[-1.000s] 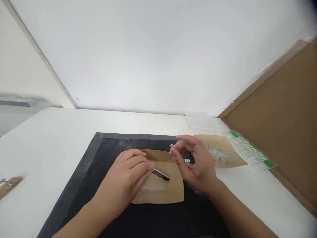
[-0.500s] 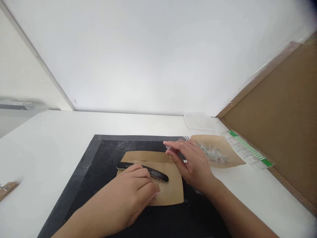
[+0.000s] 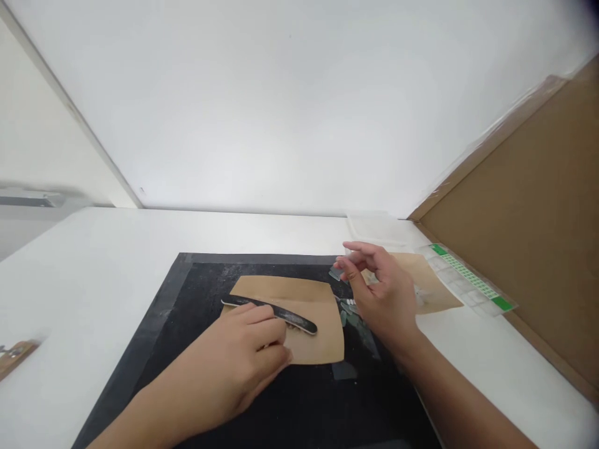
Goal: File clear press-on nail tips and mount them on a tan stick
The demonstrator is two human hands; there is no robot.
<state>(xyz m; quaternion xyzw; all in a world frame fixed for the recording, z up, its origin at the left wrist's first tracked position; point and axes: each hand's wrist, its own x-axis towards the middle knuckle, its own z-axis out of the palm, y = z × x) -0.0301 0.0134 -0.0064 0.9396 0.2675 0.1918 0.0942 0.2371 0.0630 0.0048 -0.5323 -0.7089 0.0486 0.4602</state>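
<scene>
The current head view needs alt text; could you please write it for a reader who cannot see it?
A person's left hand, fingers curled, is over a brown sheet bearing a curved black strip, on a black mat. The right hand hovers before a second brown sheet; a clear green-labelled case lies beside it.

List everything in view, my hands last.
Wall panels: 2, white, back and left
Table: 1, white, below
Mat: 1, black, on table
Left paper: 1, brown, on mat
Curved file: 1, black, across left paper
Right paper: 1, brown, right of mat
Small pieces: several, translucent, mat and right paper
Divided box: 1, clear-green, right
Tray: 1, clear, back
Board: 1, brown, right
Wooden item: 1, brown, left
Fixture: 1, grey, left
Left hand: 1, bare, over left paper
Right hand: 1, bare, over mat's right
</scene>
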